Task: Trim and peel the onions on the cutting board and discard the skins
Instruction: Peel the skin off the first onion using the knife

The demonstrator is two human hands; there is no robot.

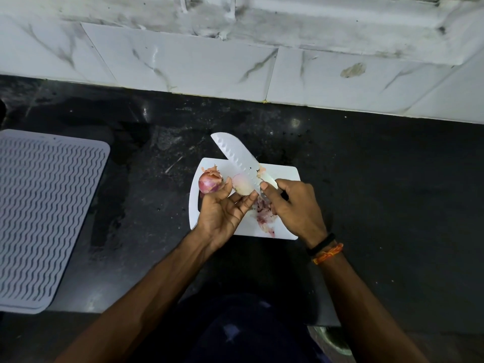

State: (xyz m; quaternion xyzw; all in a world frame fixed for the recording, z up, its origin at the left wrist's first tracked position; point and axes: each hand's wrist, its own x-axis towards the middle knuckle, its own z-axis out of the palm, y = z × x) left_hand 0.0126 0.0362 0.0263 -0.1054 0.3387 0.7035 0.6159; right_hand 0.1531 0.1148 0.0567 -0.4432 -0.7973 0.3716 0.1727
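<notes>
Both forearms reach in from the near edge, and I see my left hand (222, 209) pinching a pale, peeled onion (243, 186) between thumb and fingertips above the white cutting board (285, 176). Right hand (293, 205) grips the knife (239, 159), fingers curled round the handle, blade lying across that onion and pointing far-left. One unpeeled red onion (209, 182) sits by the board's left edge. Skins (264, 213) lie on the board beneath my hands. Far left, a ribbed mat (47, 210) rests on the dark counter (392, 179).
</notes>
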